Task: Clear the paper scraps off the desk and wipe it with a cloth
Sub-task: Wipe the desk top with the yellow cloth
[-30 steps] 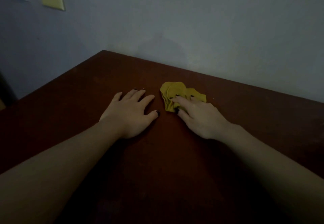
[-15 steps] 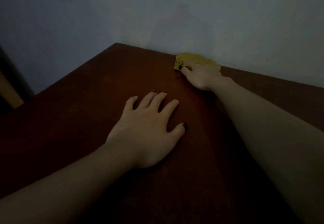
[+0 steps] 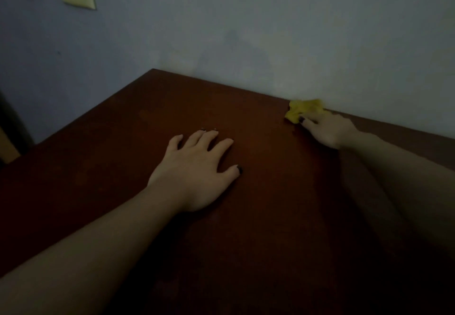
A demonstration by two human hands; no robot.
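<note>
A: And the cloth (image 3: 306, 109)?
B: Upper right, against the wall at the worktop (image 3: 110, 166) edge, pressed under the right hand (image 3: 328, 131), fingers (image 3: 310, 123) stretched, not curled. Likely wiping the back strip.
A: And the left hand (image 3: 194, 166)?
B: Centre, spread flat, empty; probably bracing.

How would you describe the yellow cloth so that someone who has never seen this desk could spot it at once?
Start from the dark reddish-brown desk and follow its far edge, where it meets the pale wall, towards the right. There a small crumpled cloth lies under the fingertips of the right hand. It is the only bright yellow thing on the desk.
</note>
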